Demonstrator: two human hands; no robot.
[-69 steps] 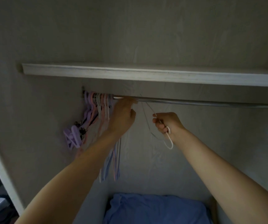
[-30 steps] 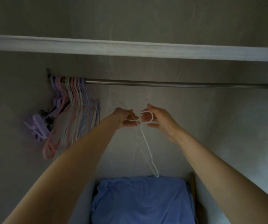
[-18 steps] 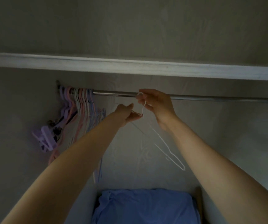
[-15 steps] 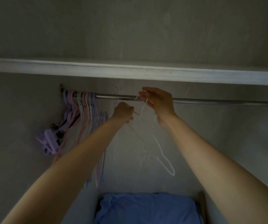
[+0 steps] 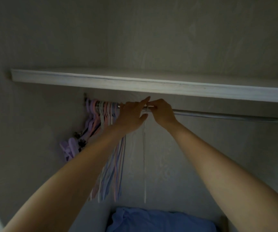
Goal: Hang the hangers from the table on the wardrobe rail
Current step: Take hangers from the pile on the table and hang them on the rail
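A thin white hanger (image 5: 144, 156) hangs edge-on from the metal wardrobe rail (image 5: 218, 115), just right of a bunch of pink, purple and white hangers (image 5: 105, 113) at the rail's left end. My right hand (image 5: 162, 113) is at the rail, its fingers pinched on the white hanger's hook. Beside it, my left hand (image 5: 131, 115) lies against the rail with fingers stretched out and apart, between the bunch and the white hanger. The hook itself is hidden by my fingers.
A white shelf (image 5: 135, 82) runs directly above the rail, leaving a narrow gap. Purple clip hangers (image 5: 69, 148) dangle low at the left wall. A blue cloth (image 5: 151, 220) lies on the wardrobe floor. The rail to the right carries nothing.
Both hands rose to the rail. The white hanger went from tilted in both hands to hanging straight down from the rail. My left hand let go and spread its fingers.
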